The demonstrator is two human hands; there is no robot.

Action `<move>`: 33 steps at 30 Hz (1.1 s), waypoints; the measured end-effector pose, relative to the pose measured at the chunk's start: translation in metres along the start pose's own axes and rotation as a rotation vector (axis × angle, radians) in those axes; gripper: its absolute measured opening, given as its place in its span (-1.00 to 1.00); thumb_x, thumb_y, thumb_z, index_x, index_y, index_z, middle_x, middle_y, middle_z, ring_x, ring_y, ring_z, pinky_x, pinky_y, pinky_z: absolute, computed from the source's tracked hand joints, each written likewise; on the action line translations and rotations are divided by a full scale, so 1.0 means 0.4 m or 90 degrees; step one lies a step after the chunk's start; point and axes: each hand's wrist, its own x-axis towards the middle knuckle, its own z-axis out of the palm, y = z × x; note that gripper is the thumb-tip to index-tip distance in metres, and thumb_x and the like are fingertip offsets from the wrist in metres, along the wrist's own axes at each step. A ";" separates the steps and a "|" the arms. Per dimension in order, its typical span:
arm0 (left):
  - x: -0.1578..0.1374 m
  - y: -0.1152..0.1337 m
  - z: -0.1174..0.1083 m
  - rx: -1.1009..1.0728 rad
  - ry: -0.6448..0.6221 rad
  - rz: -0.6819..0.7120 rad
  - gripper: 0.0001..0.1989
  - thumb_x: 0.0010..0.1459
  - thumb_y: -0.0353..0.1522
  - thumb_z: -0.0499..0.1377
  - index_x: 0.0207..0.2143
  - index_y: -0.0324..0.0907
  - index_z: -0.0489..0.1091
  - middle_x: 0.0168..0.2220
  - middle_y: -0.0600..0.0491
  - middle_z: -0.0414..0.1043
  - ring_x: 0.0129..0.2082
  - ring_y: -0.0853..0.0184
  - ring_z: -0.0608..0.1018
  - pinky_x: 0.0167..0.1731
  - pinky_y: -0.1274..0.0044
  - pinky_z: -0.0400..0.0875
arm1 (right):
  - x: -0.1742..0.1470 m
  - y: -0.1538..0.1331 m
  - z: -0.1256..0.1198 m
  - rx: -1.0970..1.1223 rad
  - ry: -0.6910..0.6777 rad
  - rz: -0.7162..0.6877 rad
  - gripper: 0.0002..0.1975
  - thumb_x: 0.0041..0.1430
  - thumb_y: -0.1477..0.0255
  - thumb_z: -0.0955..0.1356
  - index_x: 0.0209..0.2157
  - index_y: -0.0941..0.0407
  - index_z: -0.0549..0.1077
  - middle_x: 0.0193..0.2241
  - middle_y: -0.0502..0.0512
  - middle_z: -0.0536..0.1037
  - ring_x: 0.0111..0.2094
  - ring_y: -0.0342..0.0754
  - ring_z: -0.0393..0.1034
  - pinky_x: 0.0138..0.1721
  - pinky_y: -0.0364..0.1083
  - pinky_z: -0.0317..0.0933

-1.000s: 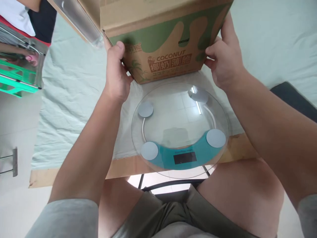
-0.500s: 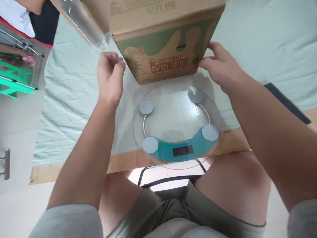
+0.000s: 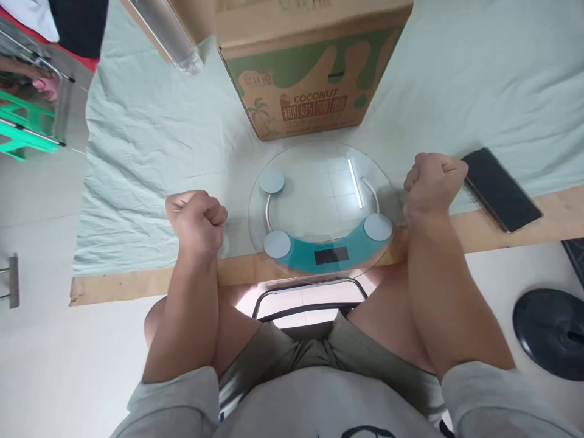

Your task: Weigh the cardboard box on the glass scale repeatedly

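My left hand (image 3: 197,219) is closed in a fist on the cloth, left of a glass bathroom scale (image 3: 310,194). On the scale's other side rests my right hand (image 3: 432,179), also a fist, close to a black smartphone (image 3: 502,190). Nothing shows in either fist. The round, clear scale has grey discs, a teal band and a dark display (image 3: 331,255), and its near edge overhangs the table edge. Just behind it stands a brown and green cardboard box (image 3: 310,85) printed "COCONUT", touched by neither hand.
A pale green cloth (image 3: 146,152) covers the table, with a bare wooden strip (image 3: 123,283) along the front. At the back left is a clear plastic-wrapped item (image 3: 171,36). Green stools (image 3: 31,131) and part of another person show at far left; a black round base (image 3: 552,334) is at right.
Both hands have come away from the box's sides and back toward me, closing into fists. The box stays behind the scale. The view has shifted, and the smartphone is now fully visible.
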 end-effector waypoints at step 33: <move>-0.004 0.009 -0.046 0.021 -0.089 -0.061 -0.33 -0.23 -0.42 0.30 -0.63 -0.18 -0.31 -0.59 0.21 -0.43 -0.62 0.61 -0.21 -0.59 0.55 -0.33 | -0.011 -0.095 0.082 0.096 0.031 0.065 -0.53 -0.20 0.52 0.32 -0.61 0.10 -0.19 -0.61 -0.12 -0.27 -0.60 -0.35 -0.32 -0.54 -0.13 -0.44</move>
